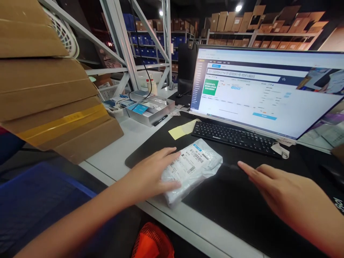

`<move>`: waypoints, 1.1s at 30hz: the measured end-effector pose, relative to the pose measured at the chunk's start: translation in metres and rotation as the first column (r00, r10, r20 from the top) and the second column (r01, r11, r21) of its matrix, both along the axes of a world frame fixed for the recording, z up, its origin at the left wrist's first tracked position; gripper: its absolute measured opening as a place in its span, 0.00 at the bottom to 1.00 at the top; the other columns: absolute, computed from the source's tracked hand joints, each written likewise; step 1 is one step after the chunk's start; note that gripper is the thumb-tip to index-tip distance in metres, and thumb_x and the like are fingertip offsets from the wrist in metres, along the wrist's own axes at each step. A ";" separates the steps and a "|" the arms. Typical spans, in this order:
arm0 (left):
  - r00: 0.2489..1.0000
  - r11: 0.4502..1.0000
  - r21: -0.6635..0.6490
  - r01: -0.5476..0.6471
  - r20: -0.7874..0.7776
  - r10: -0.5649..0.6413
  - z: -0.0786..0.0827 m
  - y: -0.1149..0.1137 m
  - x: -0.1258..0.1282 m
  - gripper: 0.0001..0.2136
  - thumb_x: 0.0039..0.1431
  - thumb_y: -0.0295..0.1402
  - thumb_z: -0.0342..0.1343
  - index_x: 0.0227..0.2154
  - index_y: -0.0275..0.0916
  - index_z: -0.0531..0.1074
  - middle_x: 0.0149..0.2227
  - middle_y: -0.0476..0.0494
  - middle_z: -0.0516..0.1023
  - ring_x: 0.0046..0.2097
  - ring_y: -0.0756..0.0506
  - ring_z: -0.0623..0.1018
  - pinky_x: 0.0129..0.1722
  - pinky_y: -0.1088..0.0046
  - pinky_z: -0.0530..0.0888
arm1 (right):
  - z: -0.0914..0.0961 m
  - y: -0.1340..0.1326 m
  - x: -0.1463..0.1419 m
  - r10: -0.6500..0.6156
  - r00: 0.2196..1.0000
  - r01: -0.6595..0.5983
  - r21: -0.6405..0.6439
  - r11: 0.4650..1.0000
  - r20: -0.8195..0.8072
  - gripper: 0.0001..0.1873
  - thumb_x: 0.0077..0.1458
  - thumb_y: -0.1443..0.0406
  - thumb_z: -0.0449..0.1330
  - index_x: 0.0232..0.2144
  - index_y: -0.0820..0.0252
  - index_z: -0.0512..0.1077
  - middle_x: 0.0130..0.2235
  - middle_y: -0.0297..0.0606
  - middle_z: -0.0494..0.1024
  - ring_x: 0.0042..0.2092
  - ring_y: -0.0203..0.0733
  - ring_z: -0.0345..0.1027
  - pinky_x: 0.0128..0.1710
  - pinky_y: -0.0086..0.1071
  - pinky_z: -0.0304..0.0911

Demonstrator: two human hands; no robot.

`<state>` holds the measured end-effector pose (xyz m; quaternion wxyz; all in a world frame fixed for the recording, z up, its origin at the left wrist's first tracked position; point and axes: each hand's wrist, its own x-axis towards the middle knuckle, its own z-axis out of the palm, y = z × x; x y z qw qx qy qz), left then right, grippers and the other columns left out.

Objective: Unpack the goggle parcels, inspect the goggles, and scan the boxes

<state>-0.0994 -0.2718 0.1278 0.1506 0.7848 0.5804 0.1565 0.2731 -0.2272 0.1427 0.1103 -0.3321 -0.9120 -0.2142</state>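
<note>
We list one white plastic parcel [206,163], label and barcode facing up, over the black mat [215,204] near the front edge of the counter [115,154]; our left hand [153,172] grasps its left end, while our right hand [287,186], holding nothing, hangs above the mat with fingers extended. Behind the parcel we record a yellow paper [184,129], a black keyboard [233,138] and a lit monitor [236,111]; to the left, stacked cardboard [45,89] and a silver metal tray [146,119].

Before black rectangular keyboard [231,138] on black round-cornered mat [215,200], white plastic parcel [205,166]; behind keyboard, wide flat monitor [236,104].
</note>
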 end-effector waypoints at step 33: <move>0.986 0.990 0.012 0.138 0.099 -0.138 -0.019 0.009 -0.021 0.47 0.38 0.49 0.75 0.65 0.51 0.65 0.68 0.35 0.64 0.64 0.31 0.71 0.60 0.53 0.72 | 0.001 0.008 -0.032 -0.050 0.976 0.009 0.190 0.982 0.213 0.32 0.43 0.81 0.53 0.52 0.66 0.75 0.26 0.38 0.71 0.20 0.40 0.64 0.18 0.34 0.46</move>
